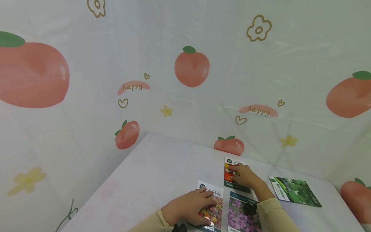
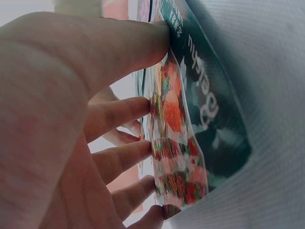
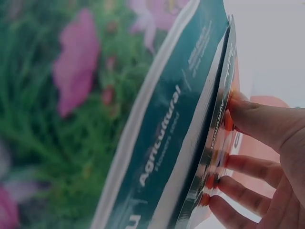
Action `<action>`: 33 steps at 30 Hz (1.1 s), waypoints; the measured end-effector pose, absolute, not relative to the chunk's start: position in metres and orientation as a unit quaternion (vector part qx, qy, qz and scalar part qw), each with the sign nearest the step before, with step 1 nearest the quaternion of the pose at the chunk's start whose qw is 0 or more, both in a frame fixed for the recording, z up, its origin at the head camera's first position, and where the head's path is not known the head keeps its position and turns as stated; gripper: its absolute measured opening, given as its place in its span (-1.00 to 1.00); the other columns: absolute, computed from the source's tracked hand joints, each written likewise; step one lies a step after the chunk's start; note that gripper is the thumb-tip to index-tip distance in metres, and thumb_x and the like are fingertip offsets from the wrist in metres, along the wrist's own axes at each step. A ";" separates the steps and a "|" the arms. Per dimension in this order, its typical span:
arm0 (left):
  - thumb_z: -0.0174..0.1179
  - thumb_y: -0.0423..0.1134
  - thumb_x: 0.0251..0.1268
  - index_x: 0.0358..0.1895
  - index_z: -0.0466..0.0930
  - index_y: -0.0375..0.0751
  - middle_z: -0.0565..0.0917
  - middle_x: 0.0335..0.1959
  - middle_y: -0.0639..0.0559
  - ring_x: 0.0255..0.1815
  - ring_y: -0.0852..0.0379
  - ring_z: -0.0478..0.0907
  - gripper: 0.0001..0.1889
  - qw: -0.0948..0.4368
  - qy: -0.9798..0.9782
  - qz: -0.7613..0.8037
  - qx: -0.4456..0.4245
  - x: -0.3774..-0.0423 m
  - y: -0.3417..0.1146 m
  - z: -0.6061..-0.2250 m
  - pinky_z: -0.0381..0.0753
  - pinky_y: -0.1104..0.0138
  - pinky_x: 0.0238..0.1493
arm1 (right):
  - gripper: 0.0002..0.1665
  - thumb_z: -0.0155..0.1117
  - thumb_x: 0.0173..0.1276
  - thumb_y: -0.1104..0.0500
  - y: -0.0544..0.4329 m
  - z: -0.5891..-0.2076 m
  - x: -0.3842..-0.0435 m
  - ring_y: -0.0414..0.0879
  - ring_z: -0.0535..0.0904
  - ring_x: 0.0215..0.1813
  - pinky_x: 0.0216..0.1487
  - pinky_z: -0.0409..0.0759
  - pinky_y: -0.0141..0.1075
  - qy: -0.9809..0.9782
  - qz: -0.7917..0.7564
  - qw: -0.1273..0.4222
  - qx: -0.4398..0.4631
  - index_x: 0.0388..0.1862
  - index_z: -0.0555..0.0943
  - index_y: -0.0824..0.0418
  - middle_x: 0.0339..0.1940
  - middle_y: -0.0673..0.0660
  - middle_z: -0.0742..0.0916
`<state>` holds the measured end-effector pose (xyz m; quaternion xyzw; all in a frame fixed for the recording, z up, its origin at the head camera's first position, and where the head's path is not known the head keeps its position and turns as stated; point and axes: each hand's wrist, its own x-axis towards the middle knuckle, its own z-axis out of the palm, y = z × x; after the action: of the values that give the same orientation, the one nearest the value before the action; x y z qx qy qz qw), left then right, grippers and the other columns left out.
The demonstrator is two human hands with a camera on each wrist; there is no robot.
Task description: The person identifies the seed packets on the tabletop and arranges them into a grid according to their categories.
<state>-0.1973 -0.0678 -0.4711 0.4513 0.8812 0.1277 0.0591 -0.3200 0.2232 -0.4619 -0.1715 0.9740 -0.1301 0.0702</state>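
Note:
Fingertips and thumb of my left hand [image 1: 189,206] rest spread on a flower seed packet [image 1: 218,211] with many small orange and red blooms. In the left wrist view the packet's dark green band [image 2: 214,109] lies by the thumb. Farther back, my right hand [image 1: 244,175] touches another seed packet [image 1: 227,175], red-orange with a green lower band, and covers much of its front. The right wrist view shows the thumb and fingers [image 3: 243,167] pressing on its face. Below it lies a packet of purple-pink flowers [image 1: 240,214], partly hidden by the right wrist.
A green packet [image 1: 299,190] lies turned at an angle on the right side of the white table [image 1: 162,167]. A pale curtain [image 1: 203,106] printed with peaches stands behind the table's back edge and along its left side.

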 end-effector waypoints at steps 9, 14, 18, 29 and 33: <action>0.29 0.27 0.44 0.54 0.48 0.18 0.40 0.63 0.01 0.65 -0.12 0.34 -0.33 0.068 0.885 0.127 0.443 -0.196 -0.067 -0.470 0.46 0.14 0.56 | -0.37 0.47 0.45 -0.01 0.218 -0.464 -0.321 0.28 0.56 0.19 0.32 0.56 0.34 0.973 -0.135 0.057 -0.179 0.42 0.64 0.20 0.30 0.40 0.62; 0.28 0.27 0.45 0.55 0.47 0.18 0.39 0.63 0.02 0.65 -0.11 0.34 -0.32 0.068 0.884 0.123 0.446 -0.195 -0.067 -0.470 0.46 0.14 0.56 | -0.36 0.49 0.42 -0.03 0.214 -0.463 -0.320 0.23 0.57 0.13 0.29 0.58 0.32 0.972 -0.134 0.053 -0.184 0.40 0.66 0.19 0.25 0.37 0.64; 0.28 0.27 0.45 0.55 0.47 0.18 0.39 0.63 0.01 0.65 -0.11 0.34 -0.32 0.062 0.883 0.125 0.447 -0.194 -0.068 -0.469 0.47 0.15 0.56 | -0.36 0.50 0.42 -0.04 0.211 -0.464 -0.324 0.22 0.57 0.13 0.29 0.59 0.31 0.974 -0.124 0.050 -0.184 0.40 0.66 0.17 0.25 0.34 0.64; 0.29 0.27 0.43 0.54 0.49 0.19 0.41 0.62 0.03 0.64 -0.13 0.36 -0.32 0.062 0.887 0.121 0.440 -0.193 -0.067 -0.467 0.47 0.15 0.55 | -0.36 0.51 0.41 -0.06 0.200 -0.461 -0.325 0.22 0.57 0.14 0.29 0.60 0.31 0.974 -0.123 0.052 -0.186 0.39 0.67 0.15 0.23 0.32 0.65; 0.29 0.27 0.43 0.54 0.49 0.17 0.41 0.62 0.01 0.63 -0.13 0.36 -0.32 0.057 0.886 0.120 0.445 -0.195 -0.067 -0.468 0.47 0.16 0.55 | -0.37 0.51 0.41 -0.04 0.196 -0.459 -0.324 0.23 0.56 0.15 0.30 0.59 0.33 0.973 -0.126 0.056 -0.183 0.39 0.67 0.16 0.23 0.34 0.64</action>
<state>-0.1947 -0.0670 -0.4685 0.4450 0.8856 0.1202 0.0568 -0.3242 0.1963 -0.4595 -0.1827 0.9734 -0.1265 0.0556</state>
